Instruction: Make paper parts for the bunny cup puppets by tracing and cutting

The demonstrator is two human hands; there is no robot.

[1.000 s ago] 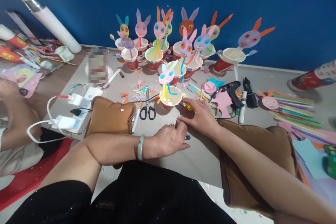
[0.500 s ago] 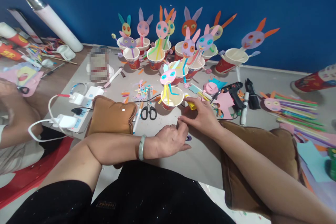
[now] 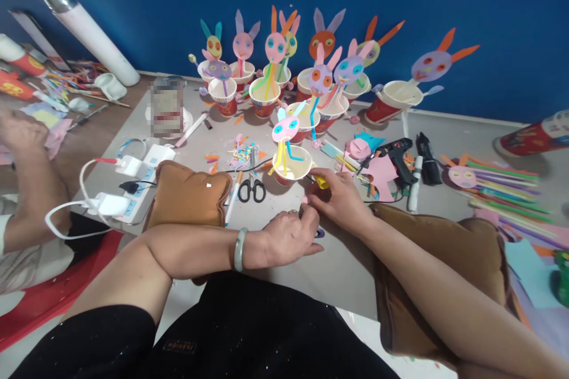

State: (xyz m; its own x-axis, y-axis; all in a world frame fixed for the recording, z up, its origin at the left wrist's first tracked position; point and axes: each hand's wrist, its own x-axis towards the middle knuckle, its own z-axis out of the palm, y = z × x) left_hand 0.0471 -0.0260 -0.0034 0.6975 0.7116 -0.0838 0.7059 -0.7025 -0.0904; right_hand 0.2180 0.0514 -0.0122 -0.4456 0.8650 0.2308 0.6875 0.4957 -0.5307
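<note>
My left hand (image 3: 288,238), a jade-coloured bangle on its wrist, is closed in a pinch low over the table. At its fingertips shows a small pink paper piece (image 3: 305,199). A purple bit (image 3: 319,233) peeks out beside its curled fingers, mostly hidden. My right hand (image 3: 342,198) comes in close from the right, its fingers bent around a small yellow tube-shaped thing (image 3: 320,182), partly covered. Just beyond both hands stands a paper cup (image 3: 291,167) with a pink paper rabbit head (image 3: 285,129) on yellow and blue strips.
Several rabbit-headed paper cups (image 3: 264,100) stand along the blue wall. Black scissors (image 3: 252,190) and a brown cushion (image 3: 189,195) lie left; another cushion (image 3: 440,272), a glue gun (image 3: 399,160) and colored strips (image 3: 507,186) lie right. A power strip (image 3: 146,183) and another person's arm (image 3: 38,177) are at left.
My right hand has shifted slightly down, its fingers drawing in, and the yellow thing has tilted with it. My left hand stays in place. The other person's hand at left has risen.
</note>
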